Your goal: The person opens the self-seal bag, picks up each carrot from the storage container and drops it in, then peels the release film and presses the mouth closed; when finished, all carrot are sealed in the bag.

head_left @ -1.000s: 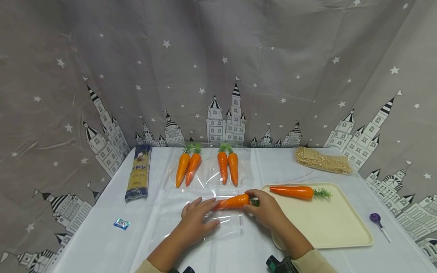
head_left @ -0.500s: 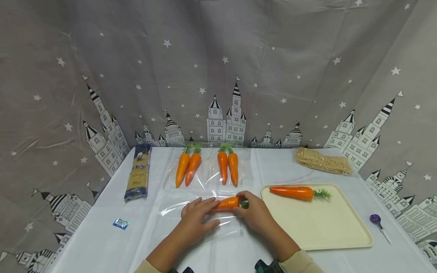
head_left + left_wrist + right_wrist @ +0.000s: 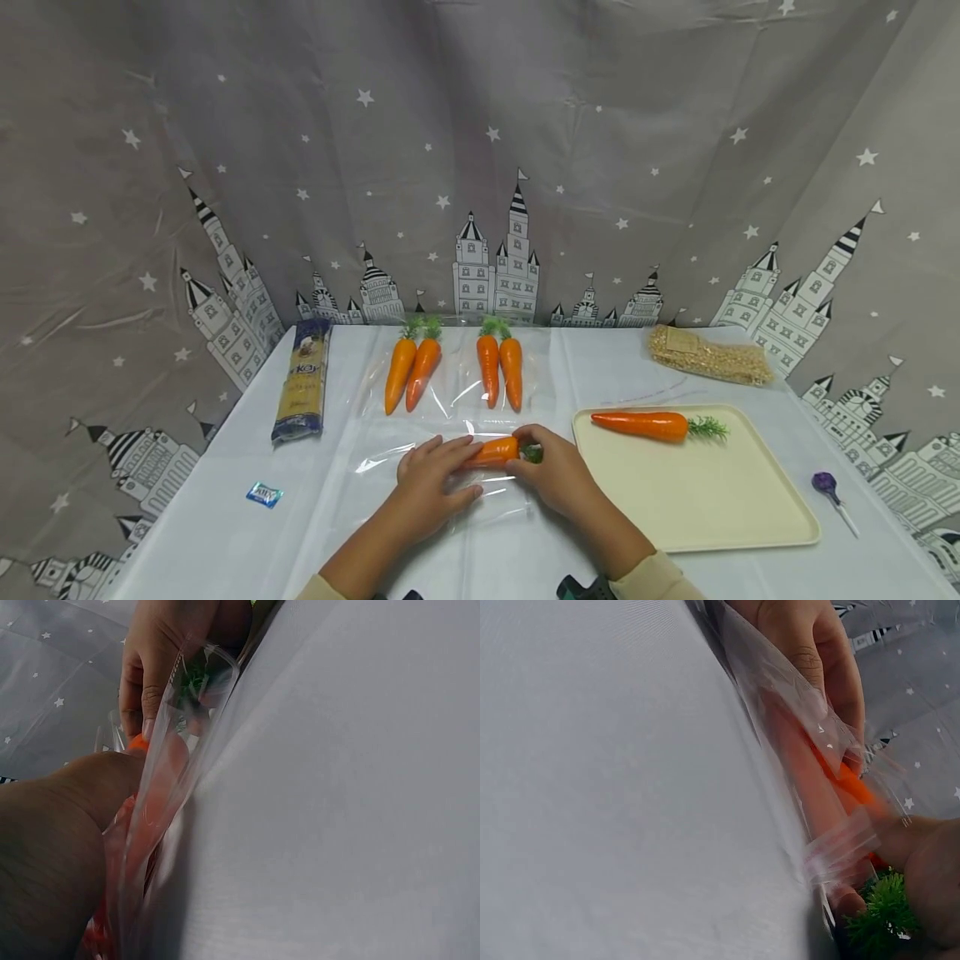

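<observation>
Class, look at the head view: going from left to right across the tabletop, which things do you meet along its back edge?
Pasta packet → left pair of carrots → right pair of carrots → bag of beige grains.

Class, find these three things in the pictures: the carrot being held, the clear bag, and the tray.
carrot [image 3: 491, 452], head view, on its orange body between the hands
bag [image 3: 390, 454], head view, on its clear film left of the hands
tray [image 3: 720, 508], head view, on its bare cream floor
</observation>
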`<state>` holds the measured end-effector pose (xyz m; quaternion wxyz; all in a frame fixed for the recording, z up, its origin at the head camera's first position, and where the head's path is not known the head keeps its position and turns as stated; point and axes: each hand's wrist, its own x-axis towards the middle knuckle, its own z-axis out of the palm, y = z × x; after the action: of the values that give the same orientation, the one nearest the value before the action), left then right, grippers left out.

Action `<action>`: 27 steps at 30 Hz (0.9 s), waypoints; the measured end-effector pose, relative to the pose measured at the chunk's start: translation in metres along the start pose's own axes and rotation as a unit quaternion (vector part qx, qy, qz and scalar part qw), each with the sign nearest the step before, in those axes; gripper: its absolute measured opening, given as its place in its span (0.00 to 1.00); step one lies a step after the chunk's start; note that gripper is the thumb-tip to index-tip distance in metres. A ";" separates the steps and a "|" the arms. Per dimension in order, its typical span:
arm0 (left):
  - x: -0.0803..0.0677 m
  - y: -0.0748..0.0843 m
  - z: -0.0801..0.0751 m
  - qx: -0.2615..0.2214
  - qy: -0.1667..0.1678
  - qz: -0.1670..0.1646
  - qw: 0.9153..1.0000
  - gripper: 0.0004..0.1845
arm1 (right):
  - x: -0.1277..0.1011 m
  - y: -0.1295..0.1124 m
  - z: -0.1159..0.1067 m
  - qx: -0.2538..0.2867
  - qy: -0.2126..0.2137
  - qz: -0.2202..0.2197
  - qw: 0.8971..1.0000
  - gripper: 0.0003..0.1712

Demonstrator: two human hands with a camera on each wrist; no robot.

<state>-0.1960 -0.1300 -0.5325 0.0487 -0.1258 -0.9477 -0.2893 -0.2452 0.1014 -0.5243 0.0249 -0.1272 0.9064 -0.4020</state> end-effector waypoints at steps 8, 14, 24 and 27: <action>0.001 0.002 -0.001 0.000 -0.015 -0.013 1.000 0.33 | 0.000 -0.003 0.002 0.021 -0.005 0.036 0.999 0.22; 0.001 0.004 -0.002 0.001 -0.027 -0.019 0.999 0.35 | 0.000 -0.003 0.001 0.024 -0.010 0.030 0.999 0.22; 0.001 0.005 -0.003 -0.001 -0.027 -0.021 0.999 0.36 | 0.000 -0.002 0.000 0.022 -0.019 0.039 0.999 0.25; -0.001 0.004 -0.002 -0.002 -0.021 -0.014 1.000 0.36 | -0.001 -0.002 -0.001 0.020 -0.022 0.039 0.999 0.26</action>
<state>-0.1944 -0.1282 -0.5288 0.0241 -0.1187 -0.9496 -0.2892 -0.2441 0.1013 -0.5217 0.0633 -0.1000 0.9019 -0.4155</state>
